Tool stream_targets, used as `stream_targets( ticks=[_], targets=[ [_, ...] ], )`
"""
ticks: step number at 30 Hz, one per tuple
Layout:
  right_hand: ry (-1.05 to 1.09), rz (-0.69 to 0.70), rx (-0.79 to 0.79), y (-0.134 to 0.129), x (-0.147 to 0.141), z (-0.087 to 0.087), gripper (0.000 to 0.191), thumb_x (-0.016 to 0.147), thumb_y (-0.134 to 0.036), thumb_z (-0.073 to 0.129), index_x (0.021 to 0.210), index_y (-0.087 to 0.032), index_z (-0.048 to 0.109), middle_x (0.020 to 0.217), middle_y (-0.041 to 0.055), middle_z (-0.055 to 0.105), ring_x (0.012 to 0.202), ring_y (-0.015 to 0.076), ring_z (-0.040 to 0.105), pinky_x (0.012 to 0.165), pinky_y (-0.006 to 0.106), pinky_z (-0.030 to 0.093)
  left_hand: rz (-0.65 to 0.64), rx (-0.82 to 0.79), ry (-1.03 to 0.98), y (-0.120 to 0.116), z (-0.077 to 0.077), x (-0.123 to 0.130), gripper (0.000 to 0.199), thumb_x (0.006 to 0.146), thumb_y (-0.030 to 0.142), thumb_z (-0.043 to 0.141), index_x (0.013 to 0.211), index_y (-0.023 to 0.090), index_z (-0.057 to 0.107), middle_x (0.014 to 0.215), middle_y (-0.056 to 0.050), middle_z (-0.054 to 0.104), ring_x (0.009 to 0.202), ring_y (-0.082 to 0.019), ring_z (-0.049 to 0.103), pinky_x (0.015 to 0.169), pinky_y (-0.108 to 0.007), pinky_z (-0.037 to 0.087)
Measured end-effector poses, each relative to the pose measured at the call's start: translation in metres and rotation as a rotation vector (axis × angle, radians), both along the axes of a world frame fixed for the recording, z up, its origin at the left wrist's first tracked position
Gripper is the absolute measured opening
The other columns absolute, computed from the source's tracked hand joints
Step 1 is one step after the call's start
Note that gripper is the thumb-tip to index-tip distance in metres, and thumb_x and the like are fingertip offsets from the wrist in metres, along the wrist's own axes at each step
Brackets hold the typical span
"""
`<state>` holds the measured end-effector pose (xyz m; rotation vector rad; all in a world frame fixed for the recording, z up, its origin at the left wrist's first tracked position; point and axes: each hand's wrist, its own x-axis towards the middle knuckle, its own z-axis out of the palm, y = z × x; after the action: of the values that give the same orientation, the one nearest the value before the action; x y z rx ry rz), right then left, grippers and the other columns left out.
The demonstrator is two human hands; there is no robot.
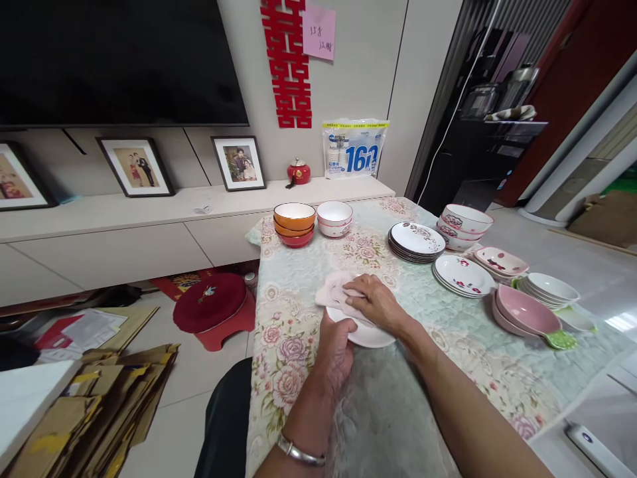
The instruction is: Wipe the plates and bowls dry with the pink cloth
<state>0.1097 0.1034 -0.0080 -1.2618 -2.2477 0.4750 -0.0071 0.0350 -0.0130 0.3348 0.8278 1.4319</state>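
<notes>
A white plate point(371, 336) is held just above the flowered tablecloth, near the middle of the view. My left hand point(337, 345) grips its near left rim, thumb on top and fingers hidden underneath. A pale pink cloth point(331, 292) lies over the plate's far part. My right hand point(375, 302) is closed on this cloth and presses it against the plate. Much of the plate's surface is hidden by the cloth and my right hand.
Orange and red bowls point(294, 222) and white bowls point(334, 219) are stacked at the table's far end. Along the right stand stacked plates point(417, 240), flower plates point(464, 275), tall bowls point(462, 226) and pink dishes point(527, 311). A red stool point(212, 305) stands left of the table.
</notes>
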Motion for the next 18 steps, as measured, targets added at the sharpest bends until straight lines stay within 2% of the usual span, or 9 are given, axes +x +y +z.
stream_targets(
  ticks=[4, 7, 9, 12, 15, 18],
  targets=[
    [0.109, 0.207, -0.068, -0.005, -0.005, 0.005, 0.026, 0.081, -0.018, 0.072, 0.106, -0.024, 0.074, 0.105, 0.0054, 0.067, 0.104, 0.0215, 0.057, 0.094, 0.034, 0.043, 0.035, -0.068, -0.020, 0.001, -0.001, 0.001, 0.069, 0.042, -0.001, 0.056, 0.109, 0.012, 0.067, 0.081, -0.003, 0.072, 0.069, -0.014, 0.060, 0.065, -0.023, 0.046],
    [0.149, 0.241, -0.189, -0.002, 0.005, 0.009, 0.018, 0.078, -0.013, 0.071, 0.093, -0.024, 0.074, 0.095, 0.0019, 0.068, 0.098, 0.0188, 0.060, 0.090, 0.031, 0.044, 0.031, -0.084, -0.031, 0.001, -0.002, 0.001, 0.069, 0.042, -0.001, 0.055, 0.108, 0.013, 0.068, 0.088, -0.004, 0.073, 0.074, -0.016, 0.063, 0.068, -0.024, 0.048],
    [0.133, 0.175, -0.223, 0.002, 0.013, 0.009, 0.017, 0.078, -0.013, 0.071, 0.091, -0.024, 0.074, 0.095, 0.0015, 0.068, 0.094, 0.0180, 0.062, 0.087, 0.029, 0.045, 0.011, -0.072, -0.022, 0.001, -0.002, 0.000, 0.070, 0.042, 0.000, 0.054, 0.110, 0.013, 0.067, 0.090, -0.005, 0.074, 0.075, -0.017, 0.064, 0.069, -0.025, 0.049],
    [0.060, 0.018, -0.140, 0.005, 0.018, 0.006, 0.018, 0.081, -0.014, 0.068, 0.096, -0.022, 0.074, 0.097, 0.0036, 0.068, 0.093, 0.0184, 0.062, 0.086, 0.029, 0.043, -0.009, -0.053, 0.001, 0.000, -0.002, -0.001, 0.077, 0.044, 0.001, 0.054, 0.119, 0.015, 0.063, 0.092, -0.006, 0.074, 0.077, -0.019, 0.066, 0.070, -0.027, 0.050],
    [-0.083, -0.100, -0.032, 0.004, 0.015, 0.007, 0.022, 0.087, -0.015, 0.060, 0.104, -0.019, 0.073, 0.097, 0.0073, 0.067, 0.097, 0.0199, 0.059, 0.086, 0.028, 0.041, -0.006, -0.046, 0.012, 0.000, -0.003, -0.002, 0.083, 0.045, 0.001, 0.054, 0.127, 0.017, 0.059, 0.098, -0.007, 0.075, 0.083, -0.021, 0.068, 0.074, -0.030, 0.052],
    [-0.274, -0.223, -0.014, -0.001, 0.010, 0.014, 0.023, 0.091, -0.018, 0.052, 0.106, -0.017, 0.071, 0.098, 0.0100, 0.066, 0.094, 0.0206, 0.060, 0.080, 0.028, 0.039, -0.003, -0.052, 0.019, 0.000, -0.004, -0.002, 0.085, 0.047, 0.001, 0.056, 0.130, 0.018, 0.057, 0.103, -0.008, 0.075, 0.089, -0.024, 0.069, 0.079, -0.033, 0.054]
  ],
)
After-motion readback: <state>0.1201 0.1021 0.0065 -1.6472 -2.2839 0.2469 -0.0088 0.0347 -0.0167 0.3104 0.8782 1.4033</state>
